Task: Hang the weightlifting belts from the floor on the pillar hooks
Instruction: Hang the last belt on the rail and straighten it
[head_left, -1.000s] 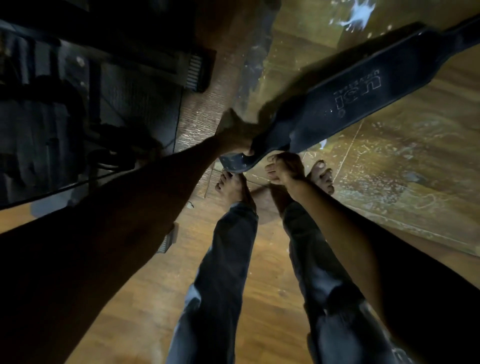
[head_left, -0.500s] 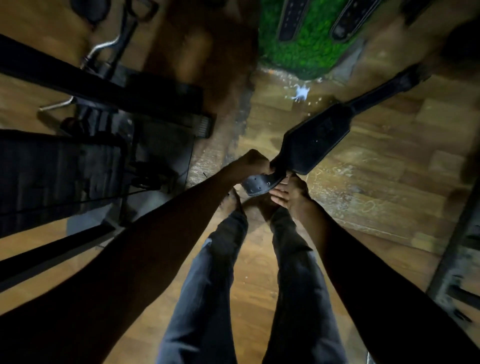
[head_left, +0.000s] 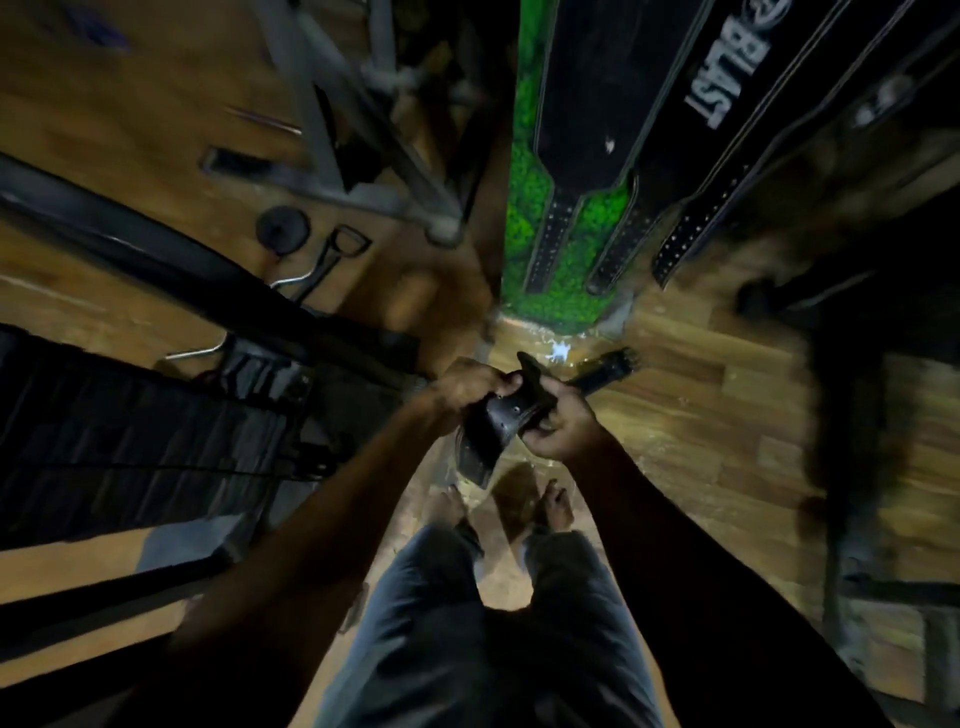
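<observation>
- The wooden floor (head_left: 701, 415), laid in brown planks, fills the view; a small white splash mark sits on it at the foot of the pillar.
- The pillar (head_left: 563, 291) rises from the far middle of the floor, clad in bright green leafy covering.
- Gym equipment (head_left: 130, 415) in dark metal stands along the left edge of the floor, with one round black weight plate (head_left: 283, 228) lying flat beside a grey frame.
- Three hanging belts (head_left: 587, 119) show plainly against the pillar, black, each ending in a narrow tongue punched with holes; a further dark strip at the right is too blurred to count.
- One of them, the belt second from the left, bears white lettering that reads "BLAST" (head_left: 727, 78), under a round emblem too cut off to read.
- The held belt (head_left: 491, 431), black with rivets, is up off the floor, in front of the pillar's foot and above the person's two bare feet; its strap end reaches right towards the planks.
- The left hand (head_left: 467, 387) curls its fingers round the belt's upper edge.
- The right hand (head_left: 563, 421) grips the same belt from the other side, thumb over the leather.
</observation>
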